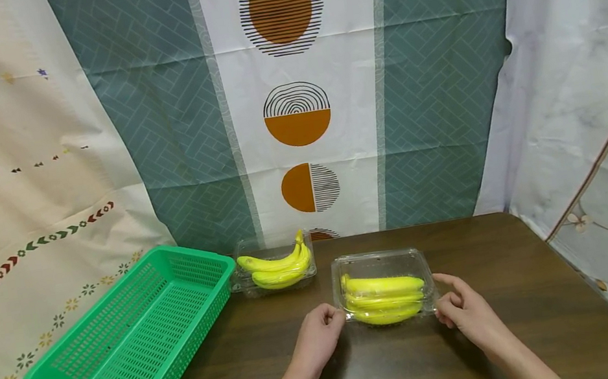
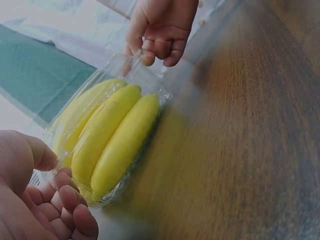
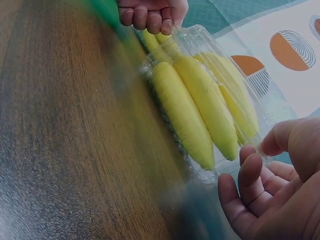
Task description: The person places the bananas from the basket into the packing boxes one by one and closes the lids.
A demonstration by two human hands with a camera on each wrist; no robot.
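A clear plastic clamshell box (image 1: 376, 262) lies on the table in front of me with several yellow bananas (image 1: 385, 300) inside. At its near left corner, my left hand (image 1: 319, 331) pinches the rim between thumb and forefinger, as the left wrist view shows. My right hand (image 1: 466, 309) pinches the opposite near corner, its other fingers loosely bent in the right wrist view (image 3: 275, 180). The transparent lid lies over the fruit; whether its edge is fully fastened I cannot tell.
Behind and to the left, a second clear box (image 1: 248, 281) holds more bananas (image 1: 283, 270). A green plastic basket (image 1: 143, 338) stands at the left of the brown table (image 1: 402, 371). Patterned cloths (image 1: 294, 86) hang at the back and sides.
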